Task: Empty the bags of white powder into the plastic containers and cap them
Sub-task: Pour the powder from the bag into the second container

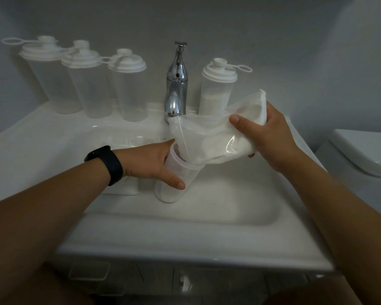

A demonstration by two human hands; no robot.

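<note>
My left hand [151,165] grips an uncapped clear plastic container [174,183] that stands tilted in the sink basin, with a little white powder at its bottom. My right hand [266,133] holds a clear bag of white powder [216,137] tipped over the container, its open corner inside the rim. A capped container [217,89] partly filled with powder stands right of the tap. Three empty capped containers [86,82] stand in a row at the back left.
A chrome tap [176,84] rises at the back of the white sink [185,241]. More bags of powder [128,186] lie in the basin behind my left wrist. A white toilet [365,153] is at the right. A cabinet sits below the sink.
</note>
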